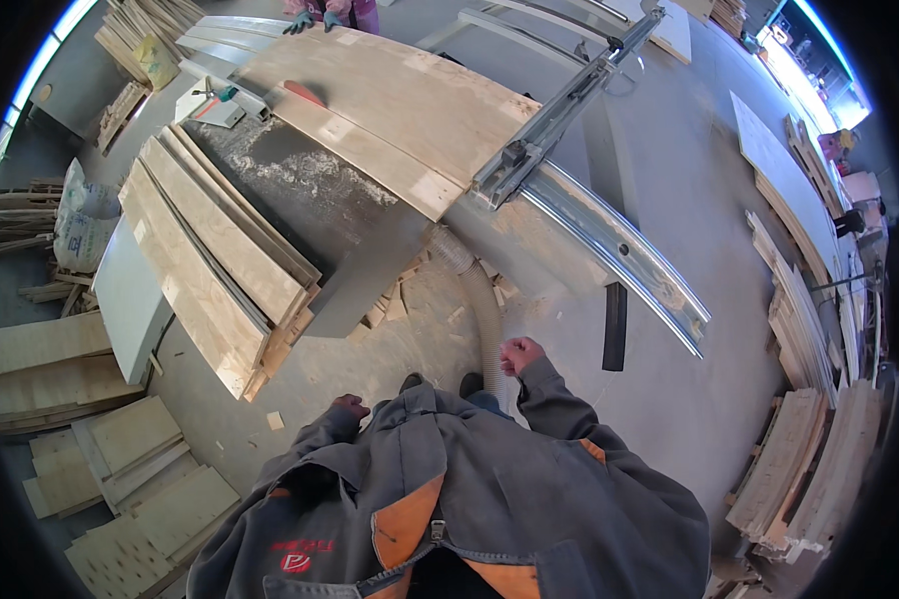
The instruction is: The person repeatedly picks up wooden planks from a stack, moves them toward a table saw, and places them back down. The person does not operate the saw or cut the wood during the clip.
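My right hand (520, 354) hangs in front of me above the floor, fingers curled in, and nothing shows in it. My left hand (351, 404) is low by my jacket, mostly hidden at the cuff, so its fingers are hard to read. Neither touches the panel saw ahead. On its dark, dusty table (300, 165) lies a large plywood sheet (400, 85), with a narrow plywood strip (370, 155) along its near side. A red wedge-shaped piece (304, 94) stands at the strip's far end. Left of the table rests a stack of plywood strips (205, 250).
A metal crosscut fence (559, 120) and sliding rail (619, 250) reach out to the right. A ribbed hose (484, 309) runs along the floor by my feet, among wood offcuts (395, 304). A gloved co-worker's hands (315, 21) touch the sheet's far edge. Board stacks (794, 299) line the right.
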The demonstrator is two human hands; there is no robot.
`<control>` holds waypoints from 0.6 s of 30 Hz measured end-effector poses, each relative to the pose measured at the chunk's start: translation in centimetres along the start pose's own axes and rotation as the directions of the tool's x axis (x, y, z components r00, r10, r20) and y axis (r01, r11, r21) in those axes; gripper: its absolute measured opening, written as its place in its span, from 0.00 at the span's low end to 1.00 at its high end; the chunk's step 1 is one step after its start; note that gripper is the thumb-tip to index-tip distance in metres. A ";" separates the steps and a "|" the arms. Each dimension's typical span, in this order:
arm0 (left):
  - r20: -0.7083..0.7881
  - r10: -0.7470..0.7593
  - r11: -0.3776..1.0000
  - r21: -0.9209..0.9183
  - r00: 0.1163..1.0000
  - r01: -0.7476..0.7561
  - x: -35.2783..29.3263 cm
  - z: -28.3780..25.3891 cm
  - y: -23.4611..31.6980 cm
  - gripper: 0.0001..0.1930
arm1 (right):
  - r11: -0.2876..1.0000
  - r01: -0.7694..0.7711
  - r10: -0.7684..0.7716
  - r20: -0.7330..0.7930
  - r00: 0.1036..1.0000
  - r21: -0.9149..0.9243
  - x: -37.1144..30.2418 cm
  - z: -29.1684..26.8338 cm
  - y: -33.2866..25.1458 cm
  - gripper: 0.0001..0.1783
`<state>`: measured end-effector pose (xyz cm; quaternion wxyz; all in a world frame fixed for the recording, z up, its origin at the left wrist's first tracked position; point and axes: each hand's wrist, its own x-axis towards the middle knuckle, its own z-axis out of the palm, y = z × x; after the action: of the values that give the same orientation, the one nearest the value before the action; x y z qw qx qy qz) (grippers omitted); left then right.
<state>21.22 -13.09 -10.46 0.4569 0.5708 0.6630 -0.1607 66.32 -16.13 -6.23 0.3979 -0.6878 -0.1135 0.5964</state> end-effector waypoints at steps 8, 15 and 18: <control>0.046 0.073 0.997 0.003 0.996 -0.073 0.0 -0.2 -0.1 0.29 | 0.988 0.026 -0.030 0.019 0.999 0.153 2.2 0.2 -2.0 0.15; -0.011 -0.025 0.999 -0.038 1.000 0.025 0.7 0.8 -1.3 0.28 | 0.980 -0.026 -0.004 0.151 0.989 0.196 4.3 -0.4 -5.0 0.24; 0.074 0.125 0.990 0.060 0.989 -0.129 2.5 1.7 -4.6 0.22 | 0.963 -0.036 0.019 0.063 0.998 0.266 4.6 -0.5 -6.3 0.29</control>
<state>17.99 -14.19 -14.74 0.4703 0.6204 0.6035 -0.1726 69.98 -9.33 -5.33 0.4749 -0.6113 -0.0346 0.6321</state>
